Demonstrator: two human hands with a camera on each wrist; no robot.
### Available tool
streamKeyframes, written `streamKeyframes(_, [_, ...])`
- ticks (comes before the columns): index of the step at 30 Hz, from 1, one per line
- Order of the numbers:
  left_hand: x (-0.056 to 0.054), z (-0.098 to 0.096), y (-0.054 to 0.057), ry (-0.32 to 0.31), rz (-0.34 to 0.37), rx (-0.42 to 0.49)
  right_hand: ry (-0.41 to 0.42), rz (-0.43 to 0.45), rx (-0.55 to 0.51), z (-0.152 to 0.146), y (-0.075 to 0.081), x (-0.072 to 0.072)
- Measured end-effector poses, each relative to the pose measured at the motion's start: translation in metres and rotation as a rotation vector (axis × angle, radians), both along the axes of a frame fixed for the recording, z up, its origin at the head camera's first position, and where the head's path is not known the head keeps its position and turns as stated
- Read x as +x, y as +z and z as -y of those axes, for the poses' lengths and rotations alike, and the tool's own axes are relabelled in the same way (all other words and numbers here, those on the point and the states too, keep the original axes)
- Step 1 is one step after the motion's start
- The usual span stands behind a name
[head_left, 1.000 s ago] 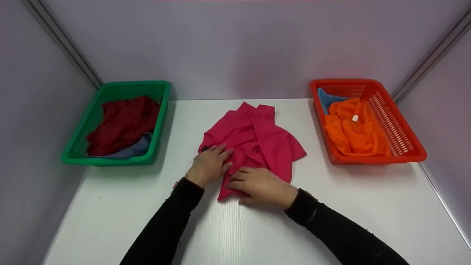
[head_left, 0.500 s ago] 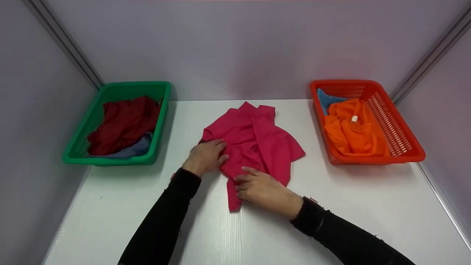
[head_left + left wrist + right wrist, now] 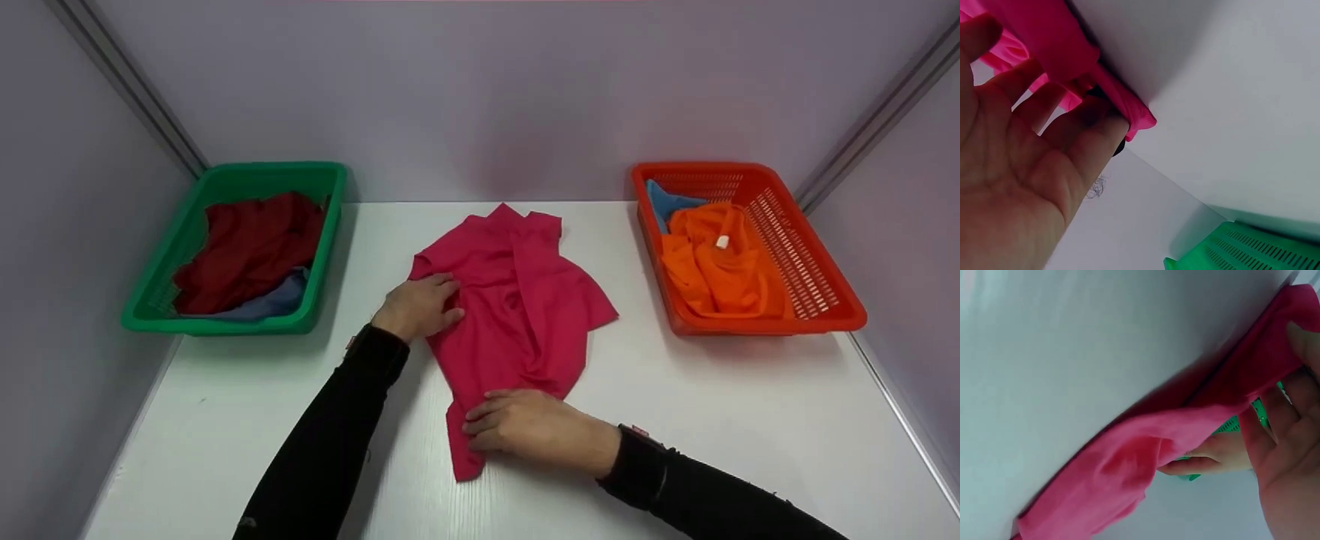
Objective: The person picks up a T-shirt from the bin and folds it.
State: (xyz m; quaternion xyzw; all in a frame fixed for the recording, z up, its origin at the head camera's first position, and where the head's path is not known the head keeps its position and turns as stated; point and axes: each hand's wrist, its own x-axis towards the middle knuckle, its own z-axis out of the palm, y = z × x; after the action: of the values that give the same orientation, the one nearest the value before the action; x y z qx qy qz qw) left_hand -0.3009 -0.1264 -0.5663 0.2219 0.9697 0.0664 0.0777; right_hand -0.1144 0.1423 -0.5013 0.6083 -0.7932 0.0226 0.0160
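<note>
A pink short-sleeved shirt (image 3: 525, 300) lies creased and partly bunched on the white table (image 3: 750, 420). At its left edge rests my left hand (image 3: 416, 306), fingers on the cloth. In the left wrist view the thumb stands apart from the fingers (image 3: 1039, 107), whose tips are hidden by a fold; a small black piece shows beside them. My right hand (image 3: 529, 427) touches the near end of the shirt with extended fingers, a narrow strip of cloth reaching past them. In the right wrist view the fingers (image 3: 1258, 433) meet the raised cloth edge, the thumb spread away.
On the left is a green basket (image 3: 142, 300) with dark red and grey-blue cloth inside. A red basket (image 3: 825, 285) stands at the right, holding orange (image 3: 724, 270) and blue clothing. Pale panels (image 3: 525, 97) enclose the table at the back and both sides.
My right hand has moved toward me, drawing the near part of the shirt down into a longer shape. The left hand has shifted slightly up and left along its edge.
</note>
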Motion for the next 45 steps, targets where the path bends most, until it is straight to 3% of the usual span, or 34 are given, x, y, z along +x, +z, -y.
streamKeyframes(3, [0.011, -0.003, 0.010, 0.005, 0.043, 0.020, -0.035, 0.101, 0.024, -0.004, -0.001, -0.006])
streamKeyframes(5, [0.014, -0.004, 0.010, 0.005, 0.049, 0.015, -0.097, 0.154, 0.018, -0.009, 0.001, -0.014])
streamKeyframes(6, [0.014, -0.004, 0.009, 0.003, 0.043, -0.002, -0.141, 0.166, 0.006, -0.013, 0.002, -0.019])
streamKeyframes(7, [0.007, -0.002, -0.003, 0.006, 0.047, -0.002, -0.196, 0.170, -0.008, -0.016, 0.003, -0.025])
streamKeyframes(8, [0.005, 0.000, -0.007, 0.003, 0.037, -0.011, -0.257, 0.174, -0.023, -0.021, 0.004, -0.030])
streamKeyframes(12, [0.004, 0.003, -0.017, -0.025, -0.022, -0.069, -0.469, 0.183, -0.020, -0.039, 0.001, -0.047])
streamKeyframes(13, [0.006, 0.002, -0.015, -0.029, -0.031, -0.069, -0.506, 0.198, -0.003, -0.044, 0.000, -0.050])
streamKeyframes(16, [0.025, -0.004, 0.017, -0.031, 0.015, -0.050, -0.576, 0.283, 0.029, -0.054, -0.004, -0.056])
streamKeyframes(20, [0.057, -0.007, 0.069, -0.040, 0.056, 0.003, -0.603, 0.364, 0.037, -0.060, -0.004, -0.062])
streamKeyframes(22, [0.066, -0.003, 0.079, -0.055, 0.013, 0.028, -0.600, 0.377, 0.037, -0.059, -0.003, -0.063])
streamKeyframes(27, [0.078, 0.014, 0.084, -0.106, -0.165, 0.027, -0.603, 0.406, 0.051, -0.057, 0.000, -0.062])
streamKeyframes(33, [0.079, 0.024, 0.070, -0.212, -0.381, 0.001, -0.598, 0.429, 0.067, -0.056, 0.005, -0.064])
streamKeyframes(35, [0.077, 0.025, 0.067, -0.235, -0.422, 0.015, -0.598, 0.437, 0.071, -0.056, 0.007, -0.065])
streamKeyframes(38, [0.075, 0.026, 0.072, -0.234, -0.400, 0.032, -0.596, 0.444, 0.070, -0.055, 0.008, -0.067])
streamKeyframes(42, [0.072, 0.021, 0.092, -0.190, -0.319, 0.055, -0.612, 0.469, 0.072, -0.052, 0.010, -0.067])
streamKeyframes(45, [0.066, 0.005, 0.107, -0.183, -0.303, 0.069, -0.640, 0.503, 0.082, -0.052, 0.013, -0.068])
